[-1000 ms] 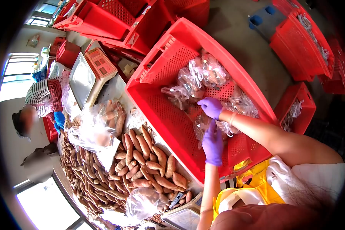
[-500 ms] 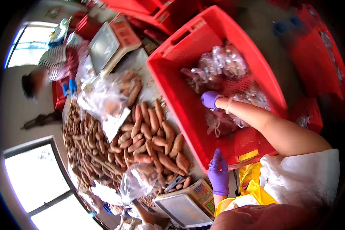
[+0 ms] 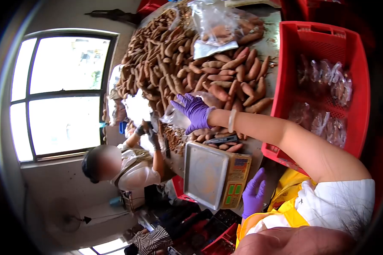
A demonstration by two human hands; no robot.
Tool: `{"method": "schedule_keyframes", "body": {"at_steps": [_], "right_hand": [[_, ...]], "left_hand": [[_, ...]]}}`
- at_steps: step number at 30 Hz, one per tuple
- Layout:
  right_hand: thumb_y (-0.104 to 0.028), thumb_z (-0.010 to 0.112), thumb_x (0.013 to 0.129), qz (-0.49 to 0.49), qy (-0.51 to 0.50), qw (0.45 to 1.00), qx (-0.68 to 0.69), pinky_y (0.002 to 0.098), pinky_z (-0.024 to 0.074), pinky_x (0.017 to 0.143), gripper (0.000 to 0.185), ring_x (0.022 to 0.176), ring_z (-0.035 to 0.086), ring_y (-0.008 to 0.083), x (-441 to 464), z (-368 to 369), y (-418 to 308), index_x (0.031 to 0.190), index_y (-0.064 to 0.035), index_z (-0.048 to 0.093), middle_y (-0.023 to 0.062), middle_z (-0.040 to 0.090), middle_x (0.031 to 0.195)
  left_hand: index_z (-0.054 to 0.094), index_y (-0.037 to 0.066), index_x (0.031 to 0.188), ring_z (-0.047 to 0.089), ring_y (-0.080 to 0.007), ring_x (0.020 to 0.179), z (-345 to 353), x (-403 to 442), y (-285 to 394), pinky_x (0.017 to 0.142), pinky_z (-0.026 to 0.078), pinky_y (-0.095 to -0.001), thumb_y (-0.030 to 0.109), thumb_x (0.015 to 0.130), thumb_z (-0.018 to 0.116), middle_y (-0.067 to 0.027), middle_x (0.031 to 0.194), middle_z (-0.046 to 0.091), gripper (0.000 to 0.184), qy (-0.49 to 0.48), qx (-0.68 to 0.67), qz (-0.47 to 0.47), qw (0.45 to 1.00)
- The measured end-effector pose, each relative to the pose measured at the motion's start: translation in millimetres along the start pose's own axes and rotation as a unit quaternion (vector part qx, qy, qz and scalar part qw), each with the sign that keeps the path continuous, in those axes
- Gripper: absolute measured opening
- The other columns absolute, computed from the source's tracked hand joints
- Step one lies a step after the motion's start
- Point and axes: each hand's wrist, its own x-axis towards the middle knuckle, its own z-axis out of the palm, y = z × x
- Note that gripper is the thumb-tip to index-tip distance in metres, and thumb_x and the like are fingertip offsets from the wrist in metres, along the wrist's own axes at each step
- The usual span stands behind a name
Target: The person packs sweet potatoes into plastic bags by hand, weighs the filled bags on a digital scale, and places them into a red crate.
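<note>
My right hand [image 3: 193, 112], in a purple glove, reaches over the table with its fingers stretched and apart. It is at a clear plastic bag [image 3: 174, 118] lying against the sweet potatoes [image 3: 230, 68]; whether it touches the bag I cannot tell. My left hand [image 3: 253, 193], also purple-gloved, hovers near my yellow apron, beside the weighing scale [image 3: 204, 172]. Its fingers are extended and hold nothing. Past my right forearm stands a red crate [image 3: 281, 85] with several filled clear bags [image 3: 327, 123] in it.
Another clear bag [image 3: 215, 25] and a white sheet [image 3: 215, 49] lie on the pile. A dark tool [image 3: 220, 139] rests by the scale. Across the table a co-worker [image 3: 136, 170] in gloves handles something. Windows [image 3: 68, 63] line the wall.
My right hand has left the crate, where it was closed by the bags, and swung over to the table, its fingers now apart. My view has turned toward the window and co-worker.
</note>
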Motion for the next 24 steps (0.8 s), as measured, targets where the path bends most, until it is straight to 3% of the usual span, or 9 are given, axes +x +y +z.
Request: {"method": "schedule_keyframes", "body": {"at_steps": [2, 4, 6, 8, 10, 12, 14, 20, 24], "right_hand": [[-0.054, 0.08, 0.064, 0.035, -0.082, 0.992, -0.092, 0.0501, 0.0284, 0.111, 0.127, 0.141, 0.02, 0.0449, 28, 21, -27, 0.152, -0.008, 0.001, 0.026, 0.005, 0.156], [-0.053, 0.07, 0.076, 0.023, -0.038, 0.991, -0.123, 0.0477, 0.0372, 0.105, 0.103, 0.133, 0.038, 0.0435, 49, 67, -19, 0.151, -0.0111, 0.013, 0.0304, 0.023, 0.151], [-0.045, 0.055, 0.087, 0.302, -0.151, 0.928, 0.155, 0.0453, 0.0448, 0.097, 0.066, 0.115, 0.057, 0.0391, 68, 54, -32, 0.141, -0.011, 0.04, 0.0283, 0.051, 0.131], [-0.039, 0.055, 0.089, 0.079, -0.125, 0.988, -0.034, 0.0408, 0.0541, 0.074, 0.042, 0.08, 0.068, 0.0335, 86, 102, -1, 0.117, -0.0083, 0.063, 0.0207, 0.069, 0.091], [-0.037, 0.056, 0.088, 0.053, -0.068, 0.992, -0.093, 0.0426, 0.053, 0.075, 0.033, 0.08, 0.067, 0.0323, 94, 72, -31, 0.098, -0.0099, 0.071, 0.0166, 0.07, 0.092], [-0.032, 0.053, 0.094, 0.141, 0.113, 0.979, 0.097, 0.0387, 0.0526, 0.063, 0.03, 0.066, 0.066, 0.0262, 106, 70, -33, 0.086, -0.0086, 0.071, 0.0123, 0.071, 0.081], [-0.022, 0.054, 0.097, 0.137, 0.071, 0.93, 0.335, 0.024, 0.043, 0.05, 0.027, 0.053, 0.053, 0.0074, 104, 37, -75, 0.083, -0.0039, 0.069, 0.004, 0.066, 0.071], [-0.011, 0.054, 0.095, 0.006, -0.036, 0.924, 0.38, 0.0262, 0.0459, 0.057, 0.017, 0.06, 0.055, 0.011, 87, 10, -213, 0.091, 0.0002, 0.066, 0.0039, 0.062, 0.07], [-0.022, 0.057, 0.097, -0.038, -0.109, 0.892, 0.437, 0.0262, 0.0474, 0.059, 0.025, 0.06, 0.056, 0.0115, 93, 50, -183, 0.092, 0.0004, 0.067, 0.0044, 0.064, 0.073]], "left_hand": [[0.055, 0.003, 0.131, 0.057, -0.016, 0.115, -16, -25, -5, 0.1, 0.043, -0.0285, 0.003, 0.095, 0.057, -0.0081, 0.133, 0.057, 0.036, 0.018, 0.034, -0.002, 0.999], [0.057, 0.003, 0.129, 0.058, -0.0155, 0.112, -33, -49, -15, 0.098, 0.045, -0.028, 0.004, 0.095, 0.057, -0.0082, 0.13, 0.058, 0.034, 0.052, 0.049, -0.001, 0.997], [0.057, 0.002, 0.129, 0.059, -0.0147, 0.111, -50, -75, -23, 0.097, 0.045, -0.0279, 0.005, 0.095, 0.057, -0.0078, 0.128, 0.06, 0.034, 0.094, 0.036, -0.018, 0.995], [0.058, 0.002, 0.129, 0.057, -0.0153, 0.115, -67, -98, -40, 0.1, 0.043, -0.0289, 0.005, 0.095, 0.057, -0.0081, 0.129, 0.06, 0.034, 0.132, -0.009, -0.019, 0.991], [0.059, 0.002, 0.127, 0.058, -0.015, 0.113, -81, -121, -61, 0.099, 0.042, -0.0284, 0.004, 0.095, 0.056, -0.008, 0.124, 0.062, 0.033, 0.177, -0.092, -0.034, 0.979], [0.06, 0.002, 0.127, 0.059, -0.0137, 0.106, -95, -136, -72, 0.097, 0.044, -0.027, 0.004, 0.095, 0.055, -0.0074, 0.118, 0.064, 0.032, 0.195, -0.173, -0.046, 0.964], [0.059, 0.002, 0.127, 0.06, -0.0126, 0.102, -111, -147, -79, 0.094, 0.045, -0.0262, 0.004, 0.096, 0.054, -0.0067, 0.116, 0.064, 0.032, 0.206, -0.162, -0.016, 0.965], [0.06, 0.002, 0.127, 0.06, -0.0114, 0.101, -161, -148, -70, 0.091, 0.047, -0.0252, 0.005, 0.096, 0.055, -0.0049, 0.114, 0.064, 0.031, 0.222, -0.114, 0.109, 0.962], [0.06, -0.001, 0.124, 0.062, -0.0128, 0.097, -161, -147, -49, 0.09, 0.047, -0.0263, 0.003, 0.096, 0.054, -0.0068, 0.108, 0.067, 0.029, 0.261, -0.132, 0.144, 0.945]]}}
